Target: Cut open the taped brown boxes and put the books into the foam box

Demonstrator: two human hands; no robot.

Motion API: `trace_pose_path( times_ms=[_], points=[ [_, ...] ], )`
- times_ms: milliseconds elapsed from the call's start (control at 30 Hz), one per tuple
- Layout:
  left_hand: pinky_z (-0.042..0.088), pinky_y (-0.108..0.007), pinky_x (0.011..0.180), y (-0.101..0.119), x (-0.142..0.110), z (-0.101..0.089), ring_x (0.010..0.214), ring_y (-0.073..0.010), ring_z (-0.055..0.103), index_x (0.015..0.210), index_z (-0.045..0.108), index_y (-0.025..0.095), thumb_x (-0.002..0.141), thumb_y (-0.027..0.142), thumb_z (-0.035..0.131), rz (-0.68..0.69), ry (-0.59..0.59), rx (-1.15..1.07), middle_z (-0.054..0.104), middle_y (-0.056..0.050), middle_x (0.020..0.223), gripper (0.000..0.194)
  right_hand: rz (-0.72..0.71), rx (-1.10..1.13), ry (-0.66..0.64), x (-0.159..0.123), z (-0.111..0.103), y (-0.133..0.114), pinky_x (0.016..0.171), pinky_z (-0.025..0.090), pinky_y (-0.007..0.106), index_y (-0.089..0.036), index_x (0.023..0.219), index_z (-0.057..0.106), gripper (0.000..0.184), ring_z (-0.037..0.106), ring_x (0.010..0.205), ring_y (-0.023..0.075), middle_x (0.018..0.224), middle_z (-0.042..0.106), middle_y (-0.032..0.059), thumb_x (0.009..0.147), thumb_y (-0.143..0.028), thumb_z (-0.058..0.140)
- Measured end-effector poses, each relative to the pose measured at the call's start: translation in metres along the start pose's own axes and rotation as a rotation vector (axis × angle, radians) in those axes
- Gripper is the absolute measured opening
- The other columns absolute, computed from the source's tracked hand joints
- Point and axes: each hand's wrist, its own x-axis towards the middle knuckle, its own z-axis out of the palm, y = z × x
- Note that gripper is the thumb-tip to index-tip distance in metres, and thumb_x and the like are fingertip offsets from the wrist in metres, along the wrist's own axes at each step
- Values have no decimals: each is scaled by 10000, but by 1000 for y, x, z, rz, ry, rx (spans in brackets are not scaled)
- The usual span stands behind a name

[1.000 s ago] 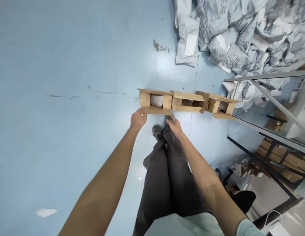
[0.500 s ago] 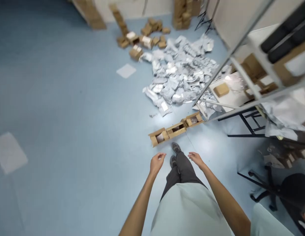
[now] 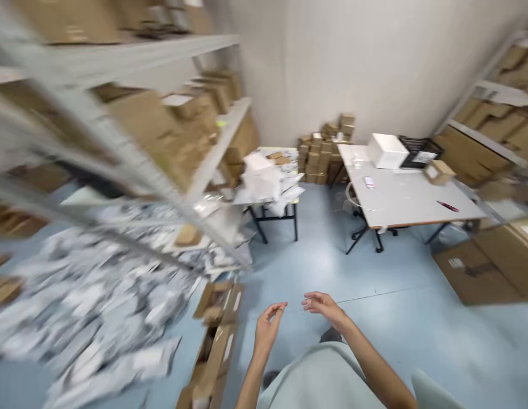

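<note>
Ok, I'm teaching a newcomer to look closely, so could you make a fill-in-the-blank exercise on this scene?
The gray bags lie on a ____ floor.
The open cardboard boxes are to the ____ of the left hand.
On the table, the white box stands beside a ____ crate.
The left hand and right hand hold ____.
Missing words: blue; left; black; nothing.

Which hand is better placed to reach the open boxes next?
Probably the left hand: it looks empty and sits nearer the open boxes; the right hand, also apparently empty, is farther off.

Boxes (image 3: pixel 221 347) right of probable parcels (image 3: pixel 104 307)
</note>
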Motion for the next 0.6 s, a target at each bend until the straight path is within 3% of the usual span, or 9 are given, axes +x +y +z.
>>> trace_pose_path(
  times_ms=[167, 333, 467, 600],
  points=[
    [667, -561, 1139, 61, 62, 185, 1165, -419, 863, 900, 880, 235, 712, 867, 811, 102, -277, 101, 904, -183, 1126, 664, -140, 185, 133, -13, -142, -31, 1065, 565, 492, -233, 1197, 841, 948, 838, 1083, 313, 1147, 883, 113, 556, -909, 1018],
    [685, -549, 1091, 117, 88, 366, 1157, -432, 862, 922, 882, 228, 681, 859, 844, 114, -486, 130, 902, -183, 1133, 677, -231, 305, 373, -37, -288, -71, 1057, 563, 503, -222, 1152, 852, 950, 825, 1043, 310, 1008, 867, 81, 522, -910, 1035],
    [709, -460, 914, 167, 93, 478, 886, -327, 859, 1050, 899, 219, 758, 740, 845, 131, -647, 158, 897, -160, 1173, 600, -317, 387, 535, -61, -384, -103, 1134, 573, 555, -228, 1164, 850, 910, 842, 1112, 340, 1116, 887, 111, 578, -899, 1033],
    [646, -376, 649, 208, 107, 565, 526, -166, 647, 1067, 894, 221, 785, 628, 820, 141, -791, 168, 896, -142, 1205, 501, -384, 396, 629, -69, -465, -132, 1198, 577, 580, -238, 1221, 842, 853, 848, 1174, 341, 1263, 888, 142, 684, -879, 1007]
  ],
)
